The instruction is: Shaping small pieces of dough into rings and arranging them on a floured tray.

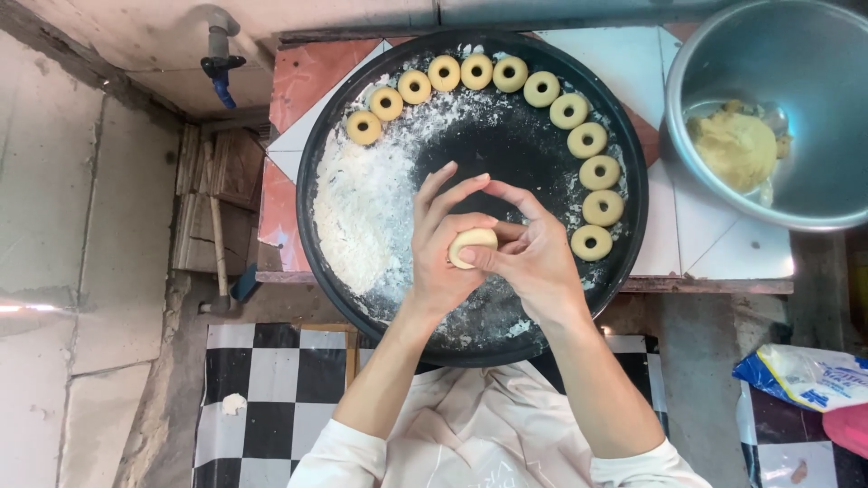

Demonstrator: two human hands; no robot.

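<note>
We are over the round black tray point(470, 348) now, and both hands meet at its middle. The left hand point(443, 262) cups a pale ball of dough point(472, 246) with its fingers spread above it, while the right hand point(533, 258) has its grip pressed together, thumb and fingertips pinching that same piece from the side.

The risks as we judge them: the dough is soft, so a pinch too hard could tear it or leave it lopsided next to the neat rings of dough point(588, 140) curving along the tray's far and right rim. The piece hangs above the tray near the flour heap point(362, 208) on the left side; a slip would drop it into loose flour. A wide elbow could also nudge the metal bowl point(723, 63) at the table's far right corner, where more dough point(737, 149) sits.

What we cannot see: the underside of the piece and most of the right fingertips are hidden behind it, so whether a hole is started is unclear. The bowl is cut off at the frame's edge, and so is the plastic bag point(805, 375) at lower right.
</note>
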